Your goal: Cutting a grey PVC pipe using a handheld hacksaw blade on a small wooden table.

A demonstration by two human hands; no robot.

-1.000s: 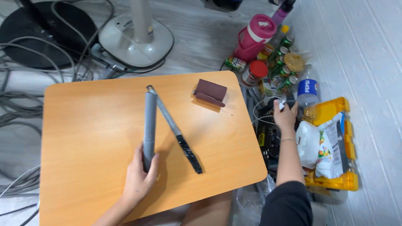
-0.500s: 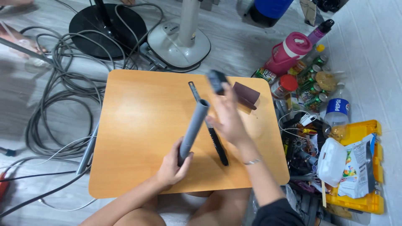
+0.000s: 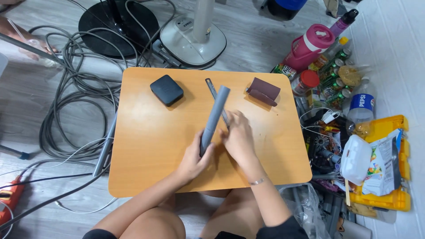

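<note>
Early stage, by the look: left hand (image 3: pixel 193 158) closed around grey pipe (image 3: pixel 214 116) lying slantwise on tabletop (image 3: pixel 146 146), right hand (image 3: pixel 237 136) curled onto saw (image 3: pixel 211 88) beside it, pipe uncut, sandpaper (image 3: pixel 264 90) and black box (image 3: pixel 166 89) untouched.

- Blue-label clear bottle (image 3: pixel 361 108), floor right of table, nr yellow crate (image 3: pixel 389 128).
- Snack bag (image 3: pixel 384 166), white/green w/ colour print, lying in crate.
- White foam box (image 3: pixel 354 159), just left of bag.
- Green-label cans (image 3: pixel 333 84), clustered by red-lid jar (image 3: pixel 305 82).
- No screens/signs.
</note>
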